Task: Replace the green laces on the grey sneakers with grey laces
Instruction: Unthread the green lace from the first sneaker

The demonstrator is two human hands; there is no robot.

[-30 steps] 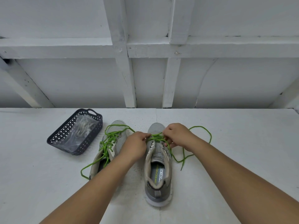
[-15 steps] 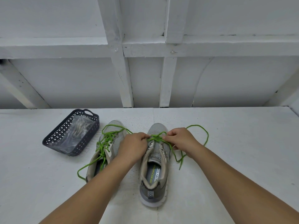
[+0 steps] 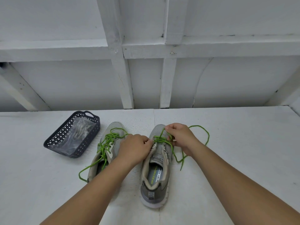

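Note:
Two grey sneakers stand side by side on the white table, toes away from me. The right sneaker (image 3: 155,172) has its green lace (image 3: 201,135) partly pulled out, looping off to the right. My right hand (image 3: 180,137) pinches a strand of that lace above the toe end. My left hand (image 3: 134,148) grips the sneaker's left eyelet edge, fingers curled. The left sneaker (image 3: 112,138) is still laced in green, with a loose end (image 3: 84,171) trailing toward me. My left forearm covers its heel side. Grey laces in a clear bag (image 3: 78,132) lie in the basket.
A dark perforated plastic basket (image 3: 55,140) sits at the left rear of the table. White wooden beams and a wall rise just behind the table's far edge (image 3: 211,108).
My right hand has lifted away from the eyelets toward the toe, drawing a strand of green lace up. The view has shifted slightly; my left hand stays on the sneaker.

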